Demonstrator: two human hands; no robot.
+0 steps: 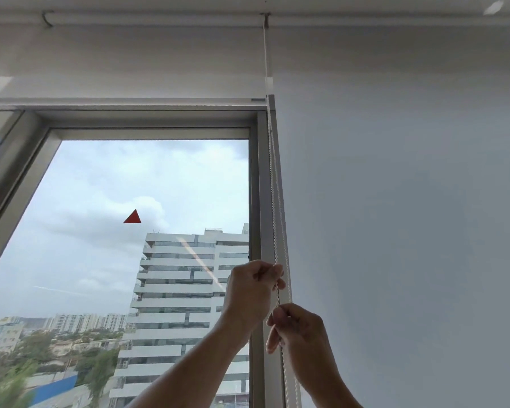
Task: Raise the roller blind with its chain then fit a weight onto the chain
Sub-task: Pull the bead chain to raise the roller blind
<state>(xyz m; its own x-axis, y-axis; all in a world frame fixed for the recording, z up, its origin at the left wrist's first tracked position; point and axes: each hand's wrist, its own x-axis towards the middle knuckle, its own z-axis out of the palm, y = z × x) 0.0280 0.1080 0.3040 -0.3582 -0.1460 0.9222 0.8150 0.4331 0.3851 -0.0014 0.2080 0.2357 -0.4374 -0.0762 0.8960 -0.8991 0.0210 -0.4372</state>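
The white roller blind (130, 63) is rolled high, its bottom bar (124, 100) level with the top of the window frame. A white bead chain (273, 187) hangs in two strands from the bracket at the blind's right end, down along the window's right edge. My left hand (252, 290) pinches one strand at its fingertips. Just below and to the right, my right hand (296, 331) is closed around the chain. A small white piece (268, 83) sits on the chain near the top. No separate weight is in sight.
A large glass pane (115, 245) with a grey metal frame (259, 201) shows a tall building and sky, with a red triangle sticker (133, 217) on the glass. A plain white wall (409, 216) fills the right side. The ceiling runs along the top.
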